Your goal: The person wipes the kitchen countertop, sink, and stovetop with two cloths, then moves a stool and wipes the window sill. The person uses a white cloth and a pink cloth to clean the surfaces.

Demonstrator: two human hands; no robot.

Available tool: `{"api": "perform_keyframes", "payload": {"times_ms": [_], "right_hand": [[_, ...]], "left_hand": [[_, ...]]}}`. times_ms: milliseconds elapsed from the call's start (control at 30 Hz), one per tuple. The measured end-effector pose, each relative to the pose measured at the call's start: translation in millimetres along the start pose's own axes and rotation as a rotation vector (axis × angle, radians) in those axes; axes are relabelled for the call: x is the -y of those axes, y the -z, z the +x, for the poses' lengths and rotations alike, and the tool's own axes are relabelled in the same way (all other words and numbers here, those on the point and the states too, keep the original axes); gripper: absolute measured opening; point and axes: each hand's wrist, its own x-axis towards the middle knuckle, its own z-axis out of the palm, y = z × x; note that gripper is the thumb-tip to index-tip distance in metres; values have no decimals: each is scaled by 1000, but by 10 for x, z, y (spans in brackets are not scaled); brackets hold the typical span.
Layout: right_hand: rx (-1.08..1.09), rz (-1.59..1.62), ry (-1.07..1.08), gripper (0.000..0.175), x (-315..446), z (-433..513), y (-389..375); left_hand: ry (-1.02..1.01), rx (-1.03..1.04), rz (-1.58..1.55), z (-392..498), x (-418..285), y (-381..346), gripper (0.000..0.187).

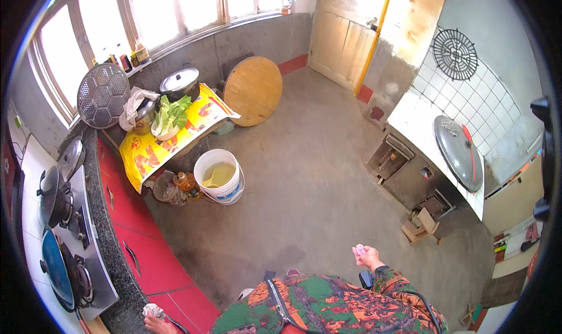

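Note:
Over the edge of the dark granite counter [125,285] at the lower left, my left hand [156,324] grips a crumpled greyish-white cloth [153,310]. My right hand [369,258] is held out above the concrete floor, its fingers closed around a small pinkish-white crumpled item [360,249]; I cannot tell whether it is cloth or paper. Nearest to my left hand are the steel gas hob [99,268] and a wok with a blue lid [57,266]. Below the counter run red cabinet doors [158,255].
A white bucket [221,193] holds cloudy liquid and a ladle. Beside it stands an oil bottle [188,185]. Leafy greens [172,114] and a lidded pot [180,85] sit on a low table. A small wooden stool [419,228] stands by the tiled stove [417,110] at right.

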Motion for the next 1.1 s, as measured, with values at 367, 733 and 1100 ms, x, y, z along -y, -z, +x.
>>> {"api": "perform_keyframes", "payload": {"times_ms": [367,733,1100], "right_hand": [[146,1639,-650,21,764,1023,-324],[299,569,-51,36,2949,1158,-179],[225,710,-77,31,2819,1660,-346]], "left_hand": [[308,99,119,647,-286,-158,64],[262,-31,142,1920,-224,-832,63],[499,-112,25,3514,-1428,-1347,52]]}}
